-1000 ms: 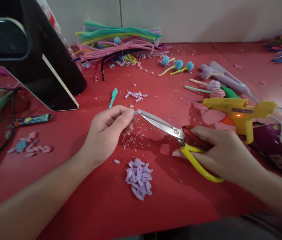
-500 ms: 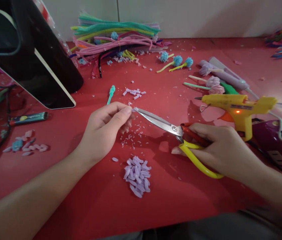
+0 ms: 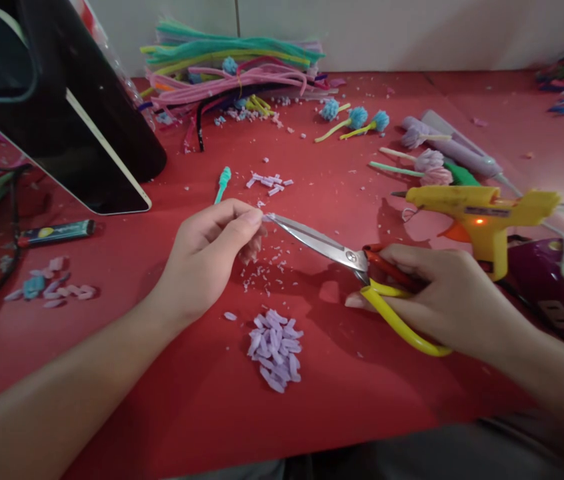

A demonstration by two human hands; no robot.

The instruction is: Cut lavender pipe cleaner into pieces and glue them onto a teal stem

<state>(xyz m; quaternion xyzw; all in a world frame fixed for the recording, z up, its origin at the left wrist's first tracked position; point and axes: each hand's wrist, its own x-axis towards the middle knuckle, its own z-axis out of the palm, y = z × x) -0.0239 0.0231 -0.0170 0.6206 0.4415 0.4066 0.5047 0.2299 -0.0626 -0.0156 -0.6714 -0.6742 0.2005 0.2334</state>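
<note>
My left hand (image 3: 212, 253) pinches a small purple pipe cleaner piece (image 3: 267, 217), mostly covered by the fingertips. At that piece are the tips of the scissors (image 3: 319, 243), whose blades look nearly together. My right hand (image 3: 437, 293) grips their red and yellow handles. Below the hands lies a pile of purple pieces with tapered ends (image 3: 276, 350), with one loose piece (image 3: 230, 316) to its left. Farther back rest short purple cut pieces (image 3: 269, 183) and a turquoise twisted stem (image 3: 223, 183). Tiny trimmings (image 3: 267, 270) are scattered under the blades.
A yellow glue gun (image 3: 482, 207) with a lit orange light stands right, beside a purple power socket box (image 3: 547, 280). Blue pompom stems (image 3: 357, 119) and a pipe cleaner bundle (image 3: 232, 63) lie behind. A black device (image 3: 77, 120) stands left, near pink and blue pieces (image 3: 52, 287).
Both hands and the scissors hold almost the same position, blade tips still at the purple piece. The whole view has shifted very slightly.
</note>
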